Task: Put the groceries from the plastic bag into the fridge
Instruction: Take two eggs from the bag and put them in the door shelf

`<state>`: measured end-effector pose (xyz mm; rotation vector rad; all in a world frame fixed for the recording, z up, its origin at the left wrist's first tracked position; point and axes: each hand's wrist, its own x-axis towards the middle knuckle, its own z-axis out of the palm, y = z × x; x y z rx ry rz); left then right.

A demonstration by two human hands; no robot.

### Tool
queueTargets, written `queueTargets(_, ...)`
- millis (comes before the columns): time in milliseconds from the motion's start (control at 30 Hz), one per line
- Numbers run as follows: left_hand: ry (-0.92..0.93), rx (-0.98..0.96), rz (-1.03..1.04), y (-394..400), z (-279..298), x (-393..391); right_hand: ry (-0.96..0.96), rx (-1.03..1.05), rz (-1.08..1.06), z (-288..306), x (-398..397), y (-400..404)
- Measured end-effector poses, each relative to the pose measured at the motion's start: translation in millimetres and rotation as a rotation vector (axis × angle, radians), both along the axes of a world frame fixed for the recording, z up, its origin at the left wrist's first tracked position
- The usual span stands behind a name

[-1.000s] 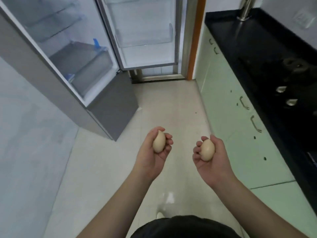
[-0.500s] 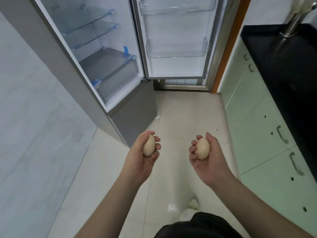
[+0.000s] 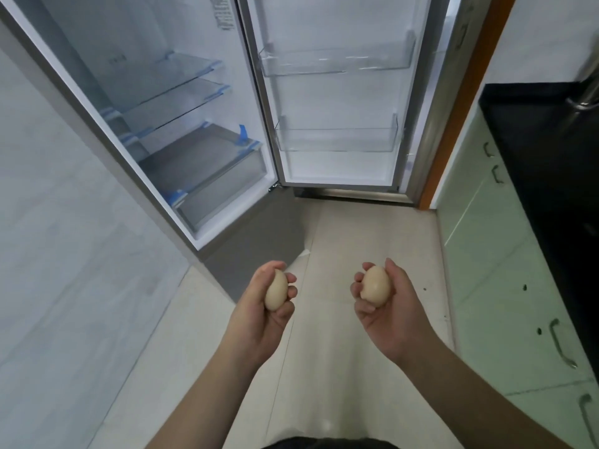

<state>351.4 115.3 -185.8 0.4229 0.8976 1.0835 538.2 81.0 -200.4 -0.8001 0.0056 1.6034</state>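
Ahead of both hands, fridge [image 3: 181,176] stands open, door [image 3: 337,92] swung wide. Left hand [image 3: 259,315] curls its grip around one egg [image 3: 276,293]. Right hand [image 3: 389,315] cups second egg [image 3: 376,286], fingers wrapped. Both held over floor [image 3: 340,254], apart, short of the shelves [image 3: 175,92].

Pale tan eggs, white fridge interior

Left egg [image 3: 276,293] and right egg [image 3: 376,285] plain beige; fridge [image 3: 181,131] white with blue shelf trim; cabinets [image 3: 496,270] mint green; countertop [image 3: 551,150] black.
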Motion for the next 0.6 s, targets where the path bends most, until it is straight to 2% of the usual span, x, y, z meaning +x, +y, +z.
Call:
queueTargets(400, -0.057, -0.038, -0.034, 92, -11, 4, 0.015, 0.023, 0.026, 2, 8, 108)
queueTargets(600, -0.089, -0.048, -0.013, 174, -17, -21, -0.029, -0.019, 0.021, 4, -14, 182)
